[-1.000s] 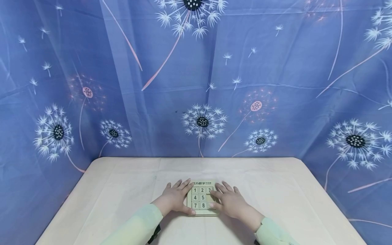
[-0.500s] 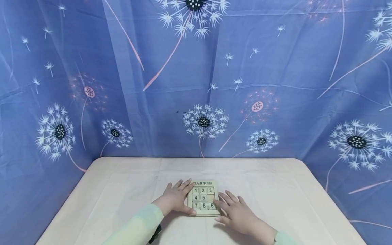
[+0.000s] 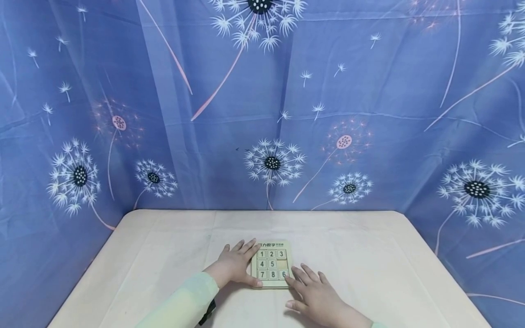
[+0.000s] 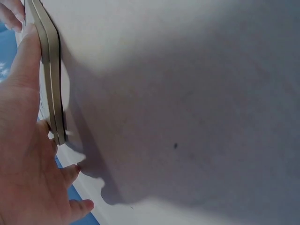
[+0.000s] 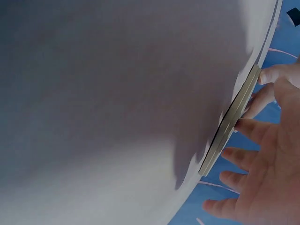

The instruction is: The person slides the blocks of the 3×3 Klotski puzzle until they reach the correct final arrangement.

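Observation:
A pale number slide puzzle [image 3: 276, 284] lies flat on the table, with a printed heading along its top. Its rows read 1 2 3, then 4 5 and a bare slot at the right, then 7 8 6. My left hand [image 3: 235, 265] rests spread along the puzzle's left side, thumb on the lower left corner and index finger near the upper left one. At the lower right, my right hand [image 3: 317, 294] has its index fingertip at the edge of the 6 tile [image 3: 283, 274]. Its other fingers are loosely extended and its thumb is apart from the board.
A cream cloth-covered table [image 3: 164, 246] spreads around the puzzle. Blue curtains [image 3: 221, 159] with dandelion prints hang behind it and at both sides. A light green sleeve [image 3: 184, 300] covers the left forearm, with a dark strap [image 3: 208, 313] beneath.
The right hand has drawn back down and right from the tiles, uncovering the 3 and 6, then shifted slightly nearer the front. My left hand and the puzzle stay in place.

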Demonstrator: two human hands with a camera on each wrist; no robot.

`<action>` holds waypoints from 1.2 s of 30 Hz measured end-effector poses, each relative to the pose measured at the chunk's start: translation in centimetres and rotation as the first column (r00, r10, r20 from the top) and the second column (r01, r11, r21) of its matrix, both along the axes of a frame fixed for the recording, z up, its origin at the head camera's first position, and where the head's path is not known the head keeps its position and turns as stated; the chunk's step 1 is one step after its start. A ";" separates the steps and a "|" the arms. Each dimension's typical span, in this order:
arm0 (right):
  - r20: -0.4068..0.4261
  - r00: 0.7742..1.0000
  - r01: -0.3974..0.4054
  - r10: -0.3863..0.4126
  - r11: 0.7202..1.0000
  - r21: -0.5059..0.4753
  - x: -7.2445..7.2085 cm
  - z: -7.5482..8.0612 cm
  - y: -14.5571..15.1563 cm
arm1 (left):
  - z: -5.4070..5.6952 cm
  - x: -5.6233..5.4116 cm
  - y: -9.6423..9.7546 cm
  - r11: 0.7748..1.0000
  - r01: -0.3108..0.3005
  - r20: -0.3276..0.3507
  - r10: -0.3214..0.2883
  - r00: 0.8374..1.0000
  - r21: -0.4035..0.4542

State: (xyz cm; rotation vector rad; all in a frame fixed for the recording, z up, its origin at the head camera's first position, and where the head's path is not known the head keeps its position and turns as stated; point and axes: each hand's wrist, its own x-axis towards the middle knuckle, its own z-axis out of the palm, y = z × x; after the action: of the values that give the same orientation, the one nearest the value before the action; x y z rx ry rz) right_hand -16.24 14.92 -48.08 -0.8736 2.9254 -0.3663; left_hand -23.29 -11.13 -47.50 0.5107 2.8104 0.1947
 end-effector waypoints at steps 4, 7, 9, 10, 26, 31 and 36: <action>0.013 1.000 0.011 -0.010 1.000 -0.010 0.0 0.3 -0.2 | 0.0 0.0 0.1 1.000 0.002 0.000 -0.002 1.000 -0.012; 0.015 1.000 0.017 -0.017 0.999 -0.029 -0.1 0.4 -0.3 | 0.1 0.0 0.1 1.000 0.002 -0.003 -0.002 1.000 -0.017; 0.012 1.000 0.020 -0.020 0.999 -0.040 -0.3 0.3 -0.3 | 0.2 0.0 0.1 1.000 0.001 -0.004 -0.001 1.000 -0.017; 0.012 1.000 0.022 -0.021 0.999 -0.046 -0.4 0.3 -0.3 | 0.2 0.0 0.1 1.000 0.000 -0.004 0.000 1.000 -0.017; 0.034 0.998 0.059 -0.056 0.996 -0.065 -1.3 0.0 -0.7 | 0.0 0.0 0.1 1.000 -0.005 0.005 0.005 1.000 -0.017; 0.040 0.997 0.068 -0.066 0.995 -0.076 -1.8 0.1 -0.7 | 0.1 0.0 0.1 1.000 -0.009 0.004 0.009 1.000 -0.026; 0.053 0.995 0.082 -0.079 0.994 -0.066 -2.2 0.3 -0.8 | 0.2 0.0 0.2 1.000 -0.007 0.001 0.007 1.000 -0.030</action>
State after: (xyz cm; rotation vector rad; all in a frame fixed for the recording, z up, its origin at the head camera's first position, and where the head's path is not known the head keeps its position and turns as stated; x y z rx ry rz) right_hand -18.43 14.13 -47.82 -0.7441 2.9236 -0.4892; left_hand -23.33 -10.97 -47.32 0.4940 2.8097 0.1534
